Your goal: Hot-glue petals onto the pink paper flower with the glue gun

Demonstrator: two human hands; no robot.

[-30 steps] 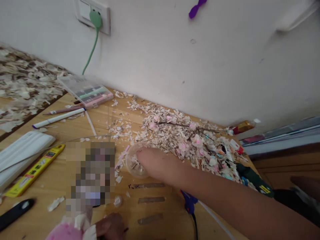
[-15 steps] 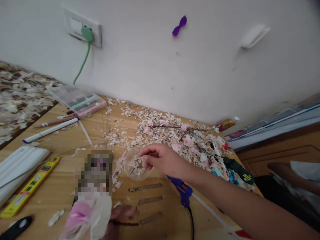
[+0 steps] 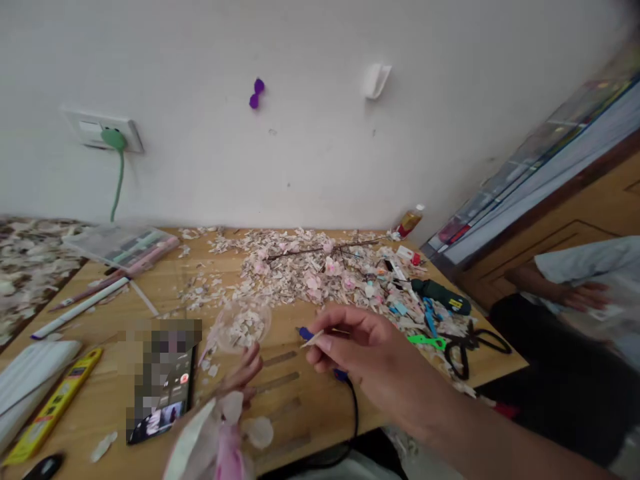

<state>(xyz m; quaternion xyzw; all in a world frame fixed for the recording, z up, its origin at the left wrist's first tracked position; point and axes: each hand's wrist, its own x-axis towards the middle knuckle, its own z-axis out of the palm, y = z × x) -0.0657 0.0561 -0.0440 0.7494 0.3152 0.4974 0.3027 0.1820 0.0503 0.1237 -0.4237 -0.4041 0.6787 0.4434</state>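
Observation:
My right hand (image 3: 363,353) is closed in a pinch on a small pale petal-like flake (image 3: 313,339). Behind its fingers lies a blue glue gun (image 3: 341,375), mostly hidden, with a black cord trailing down. At the bottom, a flower (image 3: 227,440) with off-white petals and a pink middle is in my left hand (image 3: 243,373). That hand is partly covered by the flower; its visible fingers point up and right. A clear round dish (image 3: 267,327) of pale flakes sits just beyond my left fingertips.
A phone (image 3: 173,387), a yellow box (image 3: 55,407) and a pen case (image 3: 120,247) lie left. Across the back spreads a heap of flakes (image 3: 290,283) with a pink-blossomed twig (image 3: 305,252). Black scissors (image 3: 470,343) lie at the right edge. Another person (image 3: 575,287) sits at right.
My right hand has come away from the dish toward me, now pinching a flake. My left hand and the flower have shifted right, off the phone. The view has turned right.

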